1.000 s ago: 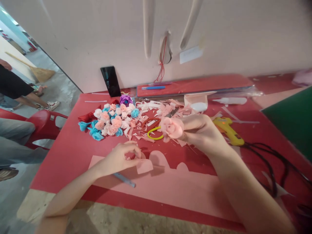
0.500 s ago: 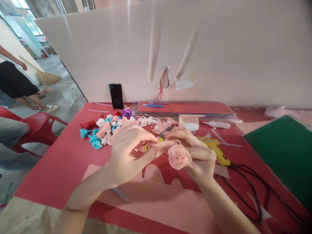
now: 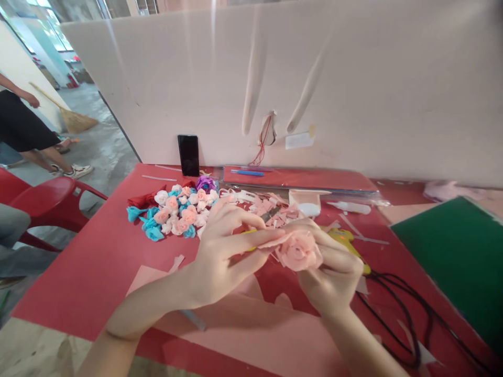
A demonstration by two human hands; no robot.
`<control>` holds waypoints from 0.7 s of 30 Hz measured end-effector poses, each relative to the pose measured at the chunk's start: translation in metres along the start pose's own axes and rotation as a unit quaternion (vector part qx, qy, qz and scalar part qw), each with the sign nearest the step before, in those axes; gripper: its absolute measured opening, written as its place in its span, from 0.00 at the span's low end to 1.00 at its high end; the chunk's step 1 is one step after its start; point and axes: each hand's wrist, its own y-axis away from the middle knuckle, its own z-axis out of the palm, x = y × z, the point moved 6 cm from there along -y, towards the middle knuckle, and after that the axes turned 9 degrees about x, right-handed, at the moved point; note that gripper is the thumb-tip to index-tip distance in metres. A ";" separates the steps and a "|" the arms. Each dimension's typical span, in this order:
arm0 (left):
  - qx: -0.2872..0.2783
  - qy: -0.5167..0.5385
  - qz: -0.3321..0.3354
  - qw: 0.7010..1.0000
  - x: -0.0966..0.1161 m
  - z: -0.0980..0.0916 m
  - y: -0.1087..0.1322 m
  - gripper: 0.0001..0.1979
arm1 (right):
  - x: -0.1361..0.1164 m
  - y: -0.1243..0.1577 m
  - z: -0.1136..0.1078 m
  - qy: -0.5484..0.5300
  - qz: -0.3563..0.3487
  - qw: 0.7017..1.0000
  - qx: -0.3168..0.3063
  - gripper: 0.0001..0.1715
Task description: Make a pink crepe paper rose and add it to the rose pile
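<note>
Pink scraps (image 3: 262, 203); glue gun (image 3: 346, 242) behind hands (image 3: 220, 256)

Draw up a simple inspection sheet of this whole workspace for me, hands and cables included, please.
Surface: red tabletop, partly covered by a pink sheet.
Things in hand: pink paper rose, with a pink petal at its side.
Clutter: paper scraps beyond the hands; blue, pink and white flowers heaped at left; yellow glue gun, partly hidden.
Left hand: pinches the petal.
Right hand: holds the rose.
Cables: black cables loop near the glue gun; red cords hang down the pale panel.
Surroundings: phone propped upright; red chair, broom and another person at far left.
</note>
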 end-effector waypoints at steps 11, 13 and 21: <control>-0.011 -0.011 -0.011 1.000 0.009 0.002 0.002 0.08 | 0.004 0.008 0.001 0.052 -0.004 0.998 0.025 0.15; -0.015 -0.012 -0.013 1.000 0.010 0.002 0.003 0.08 | 0.003 0.007 0.001 0.052 -0.009 0.998 0.024 0.14; -0.024 -0.022 -0.013 0.999 0.009 0.003 0.004 0.07 | -0.002 0.008 0.001 0.070 -0.019 0.997 0.023 0.14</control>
